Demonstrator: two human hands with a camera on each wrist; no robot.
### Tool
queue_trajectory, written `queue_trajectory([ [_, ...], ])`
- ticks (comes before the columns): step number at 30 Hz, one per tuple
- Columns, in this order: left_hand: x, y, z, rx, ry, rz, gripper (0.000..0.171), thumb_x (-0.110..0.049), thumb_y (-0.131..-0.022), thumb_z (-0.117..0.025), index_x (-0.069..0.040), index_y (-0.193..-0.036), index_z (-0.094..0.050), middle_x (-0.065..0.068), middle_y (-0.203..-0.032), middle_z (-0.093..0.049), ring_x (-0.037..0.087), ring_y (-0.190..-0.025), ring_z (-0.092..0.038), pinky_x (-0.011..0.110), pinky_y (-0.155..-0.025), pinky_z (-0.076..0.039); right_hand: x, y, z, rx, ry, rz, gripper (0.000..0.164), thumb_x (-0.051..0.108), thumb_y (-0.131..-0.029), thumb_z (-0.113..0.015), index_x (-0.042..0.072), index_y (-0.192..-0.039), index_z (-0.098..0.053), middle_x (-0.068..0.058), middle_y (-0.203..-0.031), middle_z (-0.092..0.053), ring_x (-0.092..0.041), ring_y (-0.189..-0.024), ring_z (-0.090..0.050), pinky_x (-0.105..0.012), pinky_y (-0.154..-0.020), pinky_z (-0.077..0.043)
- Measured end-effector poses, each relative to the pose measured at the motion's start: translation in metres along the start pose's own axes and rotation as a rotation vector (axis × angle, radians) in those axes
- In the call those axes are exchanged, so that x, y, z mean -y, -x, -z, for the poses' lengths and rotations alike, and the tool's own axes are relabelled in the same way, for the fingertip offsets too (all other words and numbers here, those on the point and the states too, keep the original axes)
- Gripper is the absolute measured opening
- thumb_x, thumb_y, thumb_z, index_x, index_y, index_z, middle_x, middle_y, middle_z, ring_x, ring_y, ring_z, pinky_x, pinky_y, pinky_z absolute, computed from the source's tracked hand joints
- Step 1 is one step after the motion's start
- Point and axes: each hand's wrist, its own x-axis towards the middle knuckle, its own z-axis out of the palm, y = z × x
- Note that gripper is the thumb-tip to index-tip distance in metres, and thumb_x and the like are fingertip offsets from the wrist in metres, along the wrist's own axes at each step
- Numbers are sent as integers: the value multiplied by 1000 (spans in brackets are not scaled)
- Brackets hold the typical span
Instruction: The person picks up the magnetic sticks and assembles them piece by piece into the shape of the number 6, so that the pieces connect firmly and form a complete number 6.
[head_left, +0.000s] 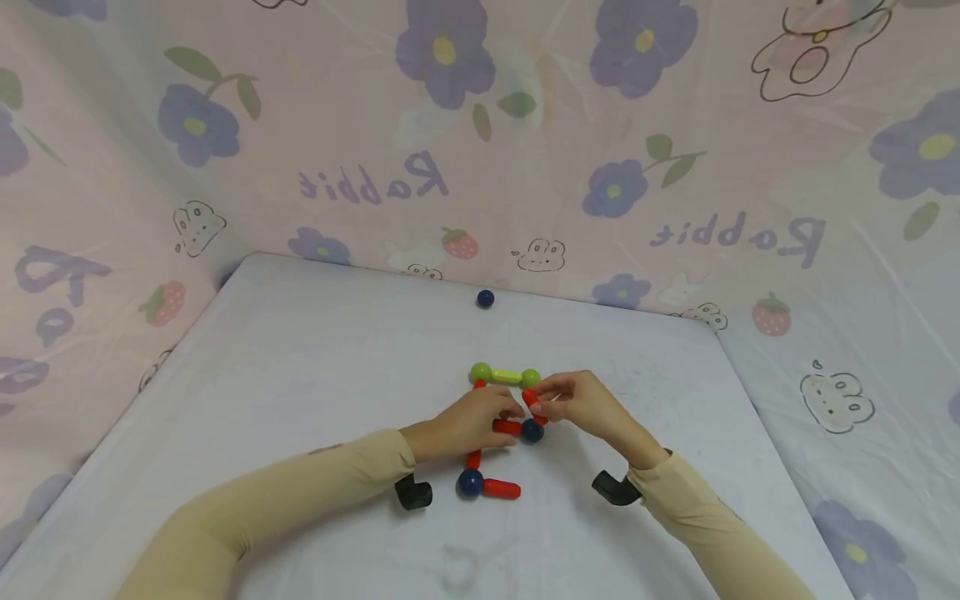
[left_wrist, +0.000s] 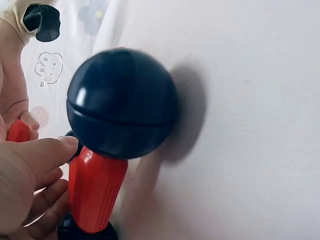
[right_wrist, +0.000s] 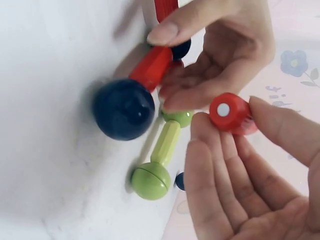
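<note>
My left hand (head_left: 468,422) holds a red magnetic rod (head_left: 507,427) between thumb and fingers, joined to a dark blue ball (head_left: 532,431) at its right end. Tilted in the fingers of my right hand (head_left: 581,404) is another red magnetic rod (head_left: 531,400); its end with a white disc (right_wrist: 223,110) shows in the right wrist view. Beyond the hands, a yellow-green rod (head_left: 507,377) links two green balls (head_left: 481,372). A near blue ball (head_left: 470,483) has a red rod (head_left: 501,489) sticking out rightward and another red rod (head_left: 474,459) running up under the left hand.
A loose dark blue ball (head_left: 486,298) lies near the far edge of the white table (head_left: 337,333). Printed cloth (head_left: 510,167) hangs around the table. Black wrist mounts (head_left: 414,493) sit below both forearms, close beside the rod structure.
</note>
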Motion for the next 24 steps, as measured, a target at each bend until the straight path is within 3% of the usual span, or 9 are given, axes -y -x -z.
queue_trajectory([
  [8, -1, -10, -4, 29, -80, -13, 35, -22, -86, -78, -14, -119, -71, -2, -107, -66, 6, -90, -57, 13, -77, -47, -9, 13, -6, -28, -74, -53, 30, 24, -85, -77, 8, -111, -72, -7, -92, -73, -21, -80, -72, -40, -79, -60],
  [15, 0, -14, -5, 37, -88, -14, 34, -19, -87, -77, -13, -120, -71, -1, -106, -66, 4, -88, -55, 12, -77, -47, -14, 20, -15, -51, -153, -113, 30, 18, -86, -75, 4, -111, -69, -6, -89, -72, -16, -77, -70, -37, -78, -61],
  [24, 2, -13, -6, 32, -78, -19, 34, -18, -87, -76, -13, -120, -71, -1, -105, -67, 4, -89, -55, 13, -77, -47, -18, 29, -24, -48, -149, -132, 28, 21, -86, -75, 5, -109, -70, -5, -87, -76, -17, -78, -67, -37, -78, -56],
])
